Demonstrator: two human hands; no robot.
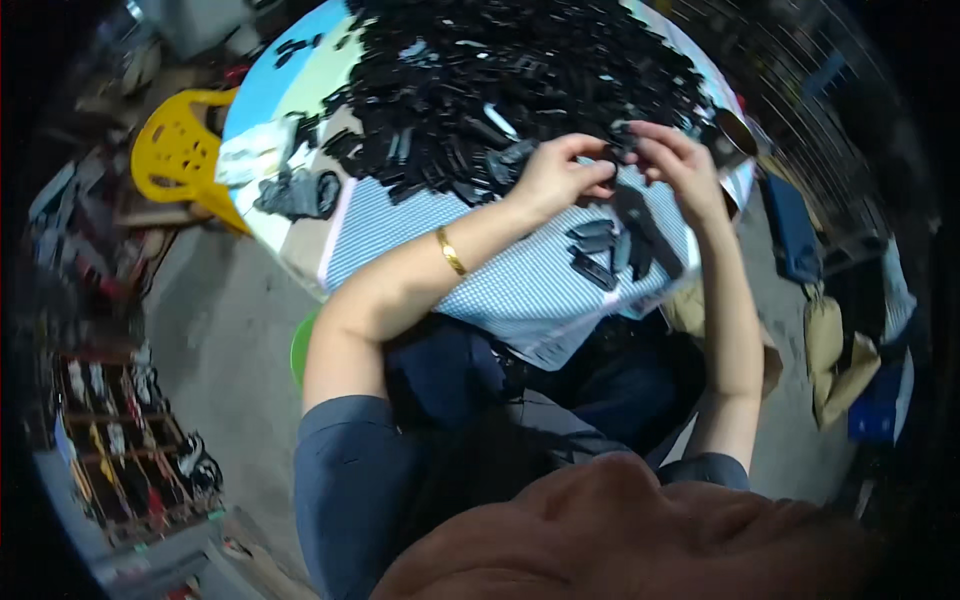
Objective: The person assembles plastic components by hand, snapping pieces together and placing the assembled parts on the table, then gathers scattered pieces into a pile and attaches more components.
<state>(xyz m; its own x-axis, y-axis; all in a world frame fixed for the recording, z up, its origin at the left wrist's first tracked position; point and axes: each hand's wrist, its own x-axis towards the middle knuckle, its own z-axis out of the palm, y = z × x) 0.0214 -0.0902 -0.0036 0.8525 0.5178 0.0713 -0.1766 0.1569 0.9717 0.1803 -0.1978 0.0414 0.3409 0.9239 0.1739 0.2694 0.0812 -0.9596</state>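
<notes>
My left hand (567, 178) and my right hand (682, 170) come together over the near right part of a round table. Fingers of both are closed in a pinch around a small black piece (618, 153), whose exact kind is too small and dark to make out. Beyond them spreads a large heap of glossy black pieces (440, 90), elongated and plastic-looking. Just below my hands, a small separate group of similar black pieces (594, 265) lies on the blue-and-white checked cloth (420, 250). A gold bangle (450, 250) circles my left wrist.
Dark grey crumpled cloth or bag (298, 195) and white plastic (252, 155) lie at the table's left edge. At its right edge stands a round metal can (737, 135). A yellow plastic chair (175, 150) is at left; a divided rack (125, 440) sits lower left.
</notes>
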